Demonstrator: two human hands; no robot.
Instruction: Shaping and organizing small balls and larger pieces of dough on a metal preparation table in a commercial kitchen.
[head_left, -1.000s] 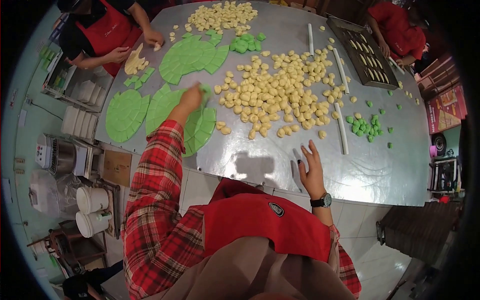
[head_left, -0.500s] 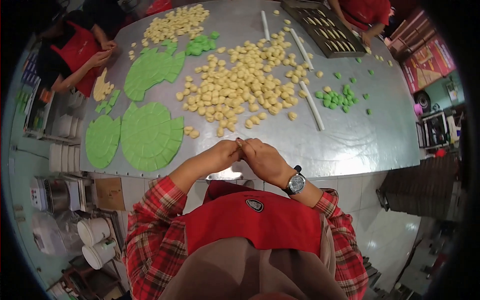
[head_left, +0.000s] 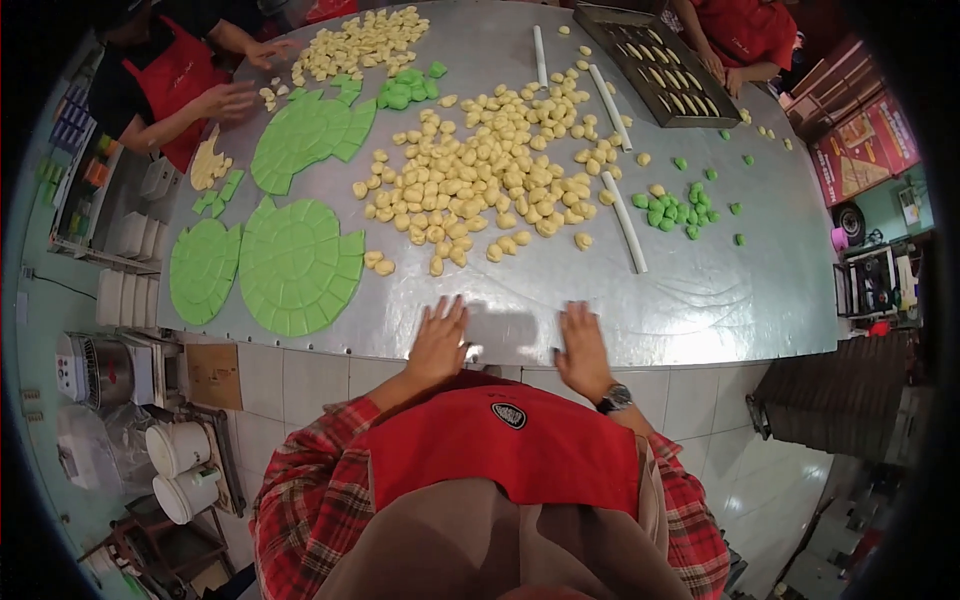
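Note:
My left hand [head_left: 438, 342] lies flat at the near edge of the metal table [head_left: 700, 310], fingers spread and nothing in it. To its right my right hand [head_left: 584, 350] rests the same way, palm down with fingers apart, a dark watch on its wrist. Just beyond both hands spreads a big heap of yellow dough balls [head_left: 480, 180]. Left of them lie scored green dough sheets: a large round one [head_left: 302, 266], a smaller one [head_left: 204, 272] and a cut one [head_left: 312, 138] farther back.
White rods [head_left: 625, 222] lie right of the heap, beside small green dough balls [head_left: 680, 210]. A dark tray [head_left: 690, 105] of shaped pieces sits far right, near a person's hands [head_left: 735, 80]. Another person's hands [head_left: 228, 100] are at the far left, near more yellow dough pieces [head_left: 360, 42].
My hands, which were pressed together over the table edge, have parted and now lie flat and spread. The left person's hands have separated too. The view has shifted slightly.

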